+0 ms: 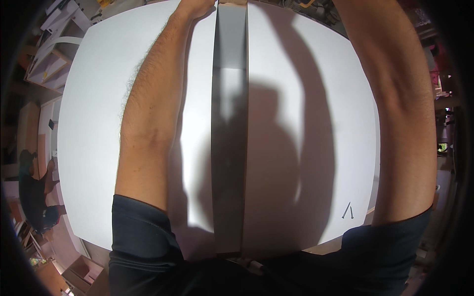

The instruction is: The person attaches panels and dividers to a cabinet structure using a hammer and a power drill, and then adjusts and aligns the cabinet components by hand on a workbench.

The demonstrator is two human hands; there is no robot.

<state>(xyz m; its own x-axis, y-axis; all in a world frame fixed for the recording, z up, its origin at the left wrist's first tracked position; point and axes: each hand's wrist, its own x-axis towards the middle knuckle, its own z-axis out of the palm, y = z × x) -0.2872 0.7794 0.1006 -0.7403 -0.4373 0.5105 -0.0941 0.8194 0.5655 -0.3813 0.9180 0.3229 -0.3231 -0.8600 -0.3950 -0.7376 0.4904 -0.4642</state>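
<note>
Two large white panels fill the middle, a left panel (94, 123) and a right panel (355, 148). Between them runs a long grey channel (229, 49) with a thin brown edge along its right side. My left arm reaches over the left panel to its far end, where my left hand (197, 7) is cut by the upper edge, beside the channel; its fingers are mostly out of sight. My right arm stretches along the right panel's outer side, and its hand lies beyond the picture. Two dark screws (351, 212) rest near the right panel's near corner.
At the far left a person (37, 192) in dark clothes is at work beside light boards. An open wooden box (81, 274) stands at lower left, and white framed parts (52, 66) lie at upper left. Cluttered items line the right rim. Shadows darken the panels.
</note>
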